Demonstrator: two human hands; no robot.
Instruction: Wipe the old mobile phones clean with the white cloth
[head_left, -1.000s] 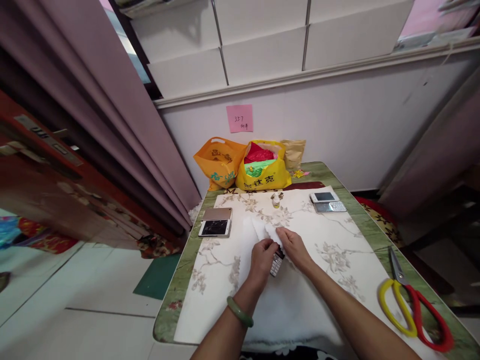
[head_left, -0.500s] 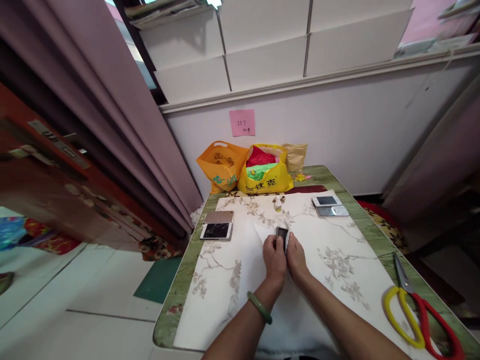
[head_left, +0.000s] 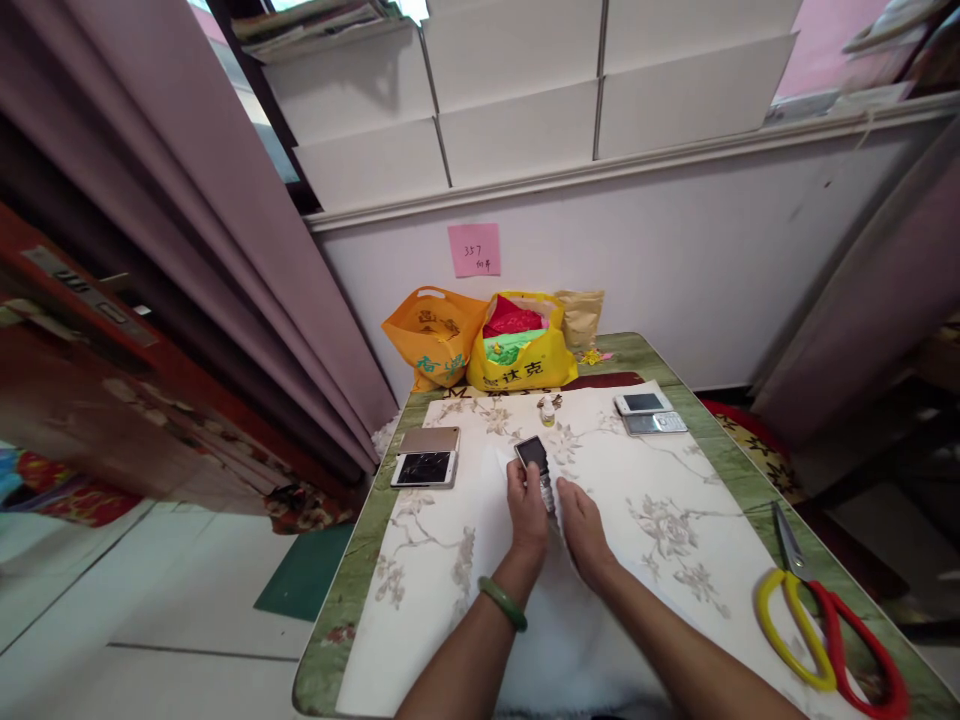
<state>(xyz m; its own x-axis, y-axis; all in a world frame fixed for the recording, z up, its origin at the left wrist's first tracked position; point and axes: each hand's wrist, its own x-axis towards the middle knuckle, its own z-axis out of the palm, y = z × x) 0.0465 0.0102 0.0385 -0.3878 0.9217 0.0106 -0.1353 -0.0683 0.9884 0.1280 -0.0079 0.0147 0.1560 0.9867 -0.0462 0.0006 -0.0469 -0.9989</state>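
Observation:
My left hand (head_left: 529, 510) is closed around a dark keypad phone (head_left: 533, 455), its screen tilted up and away from me and its lower keys partly covered. A green bangle (head_left: 502, 604) circles my left wrist. Just to the right, my right hand (head_left: 585, 525) has its fingers curled on the edge of a white cloth (head_left: 559, 600). That cloth spreads beneath both forearms toward me; its exact grip is partly hidden. Beyond the hands stands a small clear bottle with a white cap (head_left: 547, 411).
A white phone with a cracked screen (head_left: 425, 468) and a gold phone (head_left: 430, 440) lie left. Right are a white phone (head_left: 642, 402), a silver keypad phone (head_left: 655, 424) and large scissors (head_left: 814, 610). An orange bag (head_left: 433, 335) and a yellow bag (head_left: 523, 370) stand behind.
The keypad phone has moved left with my left hand, and more of its keys show. My right hand has come apart from it. The whole view has shifted slightly.

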